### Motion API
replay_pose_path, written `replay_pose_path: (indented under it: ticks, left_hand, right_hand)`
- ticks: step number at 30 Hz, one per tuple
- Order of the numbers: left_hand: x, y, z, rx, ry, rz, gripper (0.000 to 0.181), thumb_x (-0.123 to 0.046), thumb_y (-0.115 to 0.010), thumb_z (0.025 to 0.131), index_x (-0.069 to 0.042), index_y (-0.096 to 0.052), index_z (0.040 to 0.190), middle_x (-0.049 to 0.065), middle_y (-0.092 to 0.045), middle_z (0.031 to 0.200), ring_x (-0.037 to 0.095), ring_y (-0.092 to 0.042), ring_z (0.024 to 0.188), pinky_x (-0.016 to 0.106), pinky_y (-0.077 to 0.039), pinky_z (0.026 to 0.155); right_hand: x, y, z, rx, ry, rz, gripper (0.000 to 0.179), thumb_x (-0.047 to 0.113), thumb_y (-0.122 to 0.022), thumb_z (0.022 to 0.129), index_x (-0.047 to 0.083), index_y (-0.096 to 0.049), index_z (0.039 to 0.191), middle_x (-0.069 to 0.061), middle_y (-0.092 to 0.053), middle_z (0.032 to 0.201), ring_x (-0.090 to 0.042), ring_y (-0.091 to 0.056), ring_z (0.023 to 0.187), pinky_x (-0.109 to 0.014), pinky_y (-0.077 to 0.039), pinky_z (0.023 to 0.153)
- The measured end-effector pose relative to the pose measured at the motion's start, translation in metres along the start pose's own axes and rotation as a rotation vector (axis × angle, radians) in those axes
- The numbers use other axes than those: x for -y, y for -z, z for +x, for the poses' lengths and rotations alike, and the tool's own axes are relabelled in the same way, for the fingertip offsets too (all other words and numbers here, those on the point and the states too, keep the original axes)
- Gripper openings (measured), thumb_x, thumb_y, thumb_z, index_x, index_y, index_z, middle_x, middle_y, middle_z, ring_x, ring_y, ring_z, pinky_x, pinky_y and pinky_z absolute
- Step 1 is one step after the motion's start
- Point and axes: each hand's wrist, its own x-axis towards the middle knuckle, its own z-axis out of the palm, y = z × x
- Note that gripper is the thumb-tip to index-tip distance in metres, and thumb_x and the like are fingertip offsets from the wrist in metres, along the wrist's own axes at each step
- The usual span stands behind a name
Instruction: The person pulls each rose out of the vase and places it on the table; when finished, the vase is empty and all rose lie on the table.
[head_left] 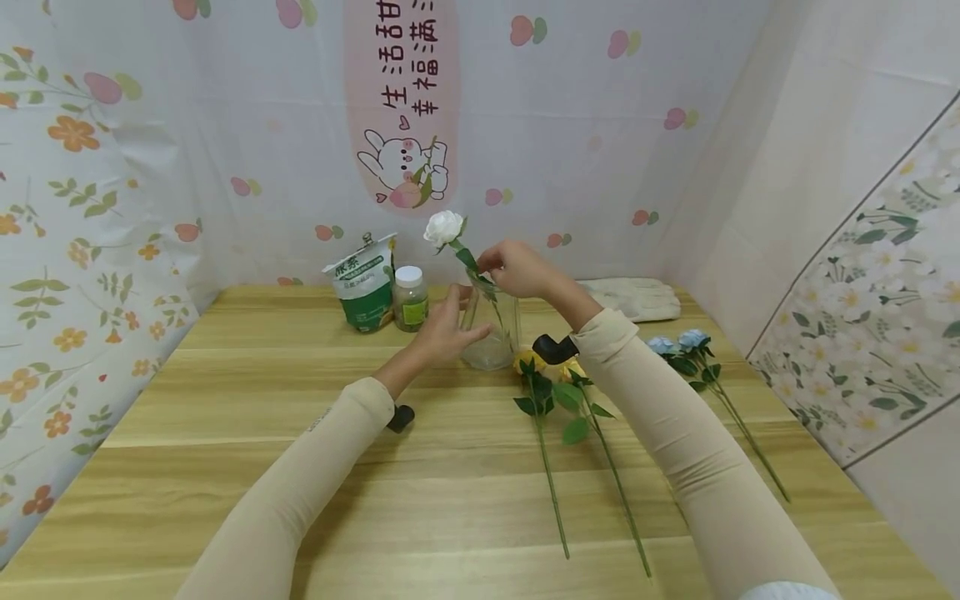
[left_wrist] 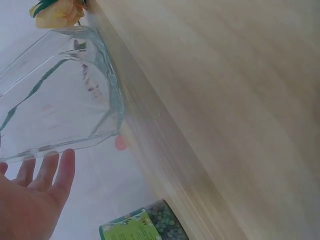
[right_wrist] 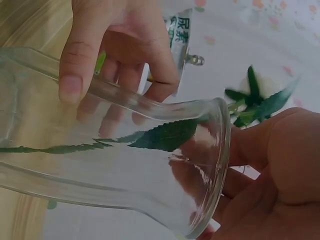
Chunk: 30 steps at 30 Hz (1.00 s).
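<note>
A clear glass vase stands on the table; a white rose leans left out of its mouth. The rose's stem and a green leaf show through the glass. My left hand holds the vase's left side, thumb in front and fingers behind; in the left wrist view its fingertips are at the glass. My right hand is at the rim, fingers curled by the rose's upper stem. In the right wrist view, the right hand partly hides the stem at the rim.
Two yellow roses lie right of the vase, stems toward me. Blue flowers lie farther right. Behind stand a green-and-white pouch and a white-capped jar. White gloves lie at the back right.
</note>
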Motion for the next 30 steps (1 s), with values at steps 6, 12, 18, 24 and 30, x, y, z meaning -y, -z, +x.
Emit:
replay_pose_path:
  ticks: [6,12,18,24,30]
  left_hand:
    - [-0.003,0.002,0.0,0.012,0.036,-0.01,0.068,-0.032,-0.071,0.093,-0.004,-0.033,0.141,0.02,-0.041,0.151,0.035,-0.046,0.135,0.05,-0.042,0.106]
    - [-0.004,0.001,0.0,0.013,0.041,0.016,0.067,-0.03,-0.071,0.093,-0.003,-0.032,0.141,0.019,-0.04,0.151,0.035,-0.046,0.135,0.051,-0.04,0.107]
    - [-0.004,0.0,0.0,0.017,0.031,0.034,0.067,-0.033,-0.071,0.093,-0.003,-0.032,0.14,0.02,-0.043,0.149,0.035,-0.047,0.134,0.051,-0.041,0.107]
    - [-0.005,0.001,0.0,0.013,0.022,0.042,0.069,-0.032,-0.071,0.093,-0.004,-0.031,0.141,0.021,-0.043,0.148,0.036,-0.048,0.133,0.052,-0.042,0.106]
    - [-0.004,0.0,0.0,0.016,0.016,0.046,0.069,-0.032,-0.072,0.093,-0.003,-0.03,0.141,0.022,-0.042,0.148,0.037,-0.048,0.132,0.052,-0.042,0.105]
  right_hand:
    - [-0.005,-0.002,-0.003,-0.005,0.025,0.151,0.03,-0.001,-0.045,0.097,-0.01,-0.065,0.118,-0.023,-0.068,0.111,-0.034,-0.062,0.092,-0.031,-0.046,0.073]
    - [-0.006,-0.006,-0.007,-0.032,0.022,0.262,0.026,0.002,-0.053,0.097,-0.009,-0.067,0.115,-0.022,-0.07,0.11,-0.02,-0.057,0.07,-0.026,-0.039,0.062]
    - [-0.007,-0.007,-0.012,-0.053,0.038,0.315,0.023,0.002,-0.059,0.096,-0.01,-0.067,0.114,-0.021,-0.069,0.112,-0.034,-0.068,0.1,-0.032,-0.053,0.082]
    - [-0.008,-0.011,-0.014,-0.114,0.083,0.306,0.023,0.001,-0.067,0.091,-0.006,-0.07,0.113,-0.017,-0.069,0.111,-0.028,-0.067,0.099,-0.035,-0.055,0.082]
    - [-0.009,-0.017,-0.014,-0.187,0.132,0.241,0.015,0.001,-0.07,0.089,0.001,-0.075,0.103,-0.012,-0.069,0.105,-0.023,-0.067,0.09,-0.035,-0.055,0.078]
